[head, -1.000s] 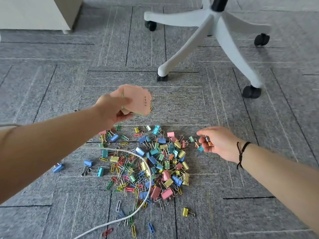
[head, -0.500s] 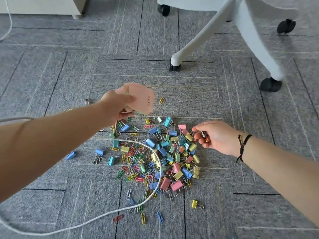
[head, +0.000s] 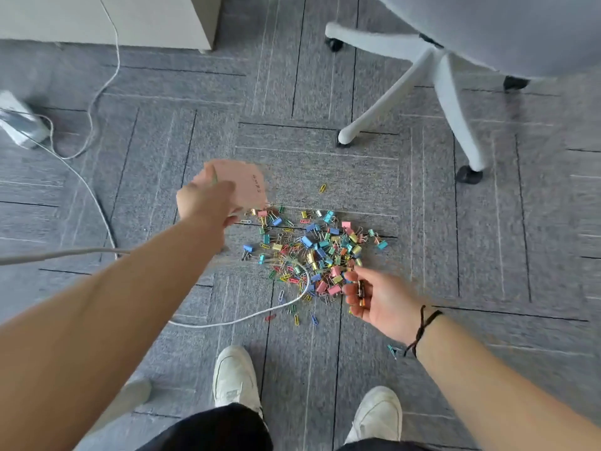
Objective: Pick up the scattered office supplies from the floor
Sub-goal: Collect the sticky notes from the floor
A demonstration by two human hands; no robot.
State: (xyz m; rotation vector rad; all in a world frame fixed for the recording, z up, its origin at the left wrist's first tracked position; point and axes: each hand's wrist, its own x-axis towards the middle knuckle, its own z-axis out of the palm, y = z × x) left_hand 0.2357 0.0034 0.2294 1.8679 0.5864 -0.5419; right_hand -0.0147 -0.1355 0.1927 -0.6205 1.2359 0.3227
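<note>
A heap of coloured binder clips and paper clips [head: 320, 252] lies on the grey carpet. My left hand [head: 205, 200] is raised over the heap's far left edge and holds a stack of pink paper notes [head: 247, 183]. My right hand [head: 377, 297] hovers palm-up at the heap's near right edge, fingers curled around a few small binder clips [head: 360, 292]. A lone yellow paper clip [head: 322, 188] lies beyond the heap. One teal clip [head: 393, 350] lies near my right wrist.
A white cable [head: 247, 317] loops through the heap's near side. A white office chair base [head: 432, 76] with castors stands at the far right. A power adapter [head: 19, 125] lies at the left, a white cabinet [head: 107, 17] behind. My two white shoes [head: 235, 375] stand below.
The view has pulled back and up, so my shoes now show. My right hand has drawn back from the heap's far right to its near right, turning palm-up with clips in it.
</note>
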